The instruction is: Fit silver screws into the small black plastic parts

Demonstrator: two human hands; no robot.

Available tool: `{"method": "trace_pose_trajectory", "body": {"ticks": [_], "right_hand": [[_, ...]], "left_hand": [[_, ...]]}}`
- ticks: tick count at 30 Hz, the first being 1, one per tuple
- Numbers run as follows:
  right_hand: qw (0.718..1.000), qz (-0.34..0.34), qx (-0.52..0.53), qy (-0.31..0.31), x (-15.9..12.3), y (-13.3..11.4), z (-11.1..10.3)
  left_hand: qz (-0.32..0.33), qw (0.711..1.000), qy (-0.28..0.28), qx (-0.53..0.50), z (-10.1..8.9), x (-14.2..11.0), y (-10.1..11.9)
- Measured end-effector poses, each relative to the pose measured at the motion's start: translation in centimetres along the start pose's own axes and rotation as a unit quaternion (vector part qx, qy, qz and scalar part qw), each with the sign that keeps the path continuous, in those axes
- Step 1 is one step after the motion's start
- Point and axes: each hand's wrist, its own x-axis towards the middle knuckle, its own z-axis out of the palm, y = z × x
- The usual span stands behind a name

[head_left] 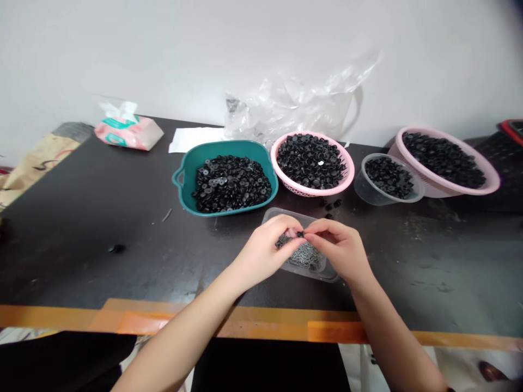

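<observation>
Above a clear plastic tub (pixel 332 272) of small metal screws (pixel 304 256), my two hands meet at the fingertips. My left hand (pixel 272 245) is closed in a pinch on a small black plastic part (pixel 300 234). From the other side, the thumb and forefinger of my right hand (pixel 341 245) pinch at the same spot; whether they grip the black part or a tiny screw is hidden. Behind the tub stand a green basin (pixel 224 211) of flat black discs (pixel 232 182) and a pink basket (pixel 347 177) of black caps (pixel 308 160).
To the right are a clear round tub (pixel 370 190) and another pink basket (pixel 441 188), both full of black parts. A plastic bag (pixel 286 109) leans on the wall. A tissue pack (pixel 131 133) lies back left. Orange tape (pixel 278 321) covers the table's front edge.
</observation>
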Motion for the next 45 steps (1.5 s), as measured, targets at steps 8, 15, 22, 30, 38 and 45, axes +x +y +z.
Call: {"method": "trace_pose_trajectory", "body": {"ticks": [8,15,22,30,38,45], "right_hand": [[0.967,0.082,0.229,-0.077,0.4,0.1,0.0],[0.988,-0.002,0.143,-0.052,-0.2,-0.6,-0.1],[0.989,0.019,0.145,-0.033,-0.3,-0.7,0.3],[0.999,-0.016,0.010,0.043,2.6,-1.7,-3.4],[0.895,-0.066,-0.439,0.042,12.2,-1.1,-4.7],[0.901,-0.091,-0.420,0.059,13.3,0.5,-3.1]], "left_hand": [[-0.028,0.994,-0.002,-0.107,0.1,-0.1,0.4],[-0.175,0.915,-0.036,-0.362,0.8,-0.1,0.3],[-0.195,0.900,-0.038,-0.387,1.0,0.0,-0.1],[-0.216,0.894,0.026,-0.393,0.8,0.4,-0.5],[-0.208,0.887,0.040,-0.411,0.3,0.5,-0.2],[-0.209,0.888,0.041,-0.407,0.3,0.7,0.1]]}}
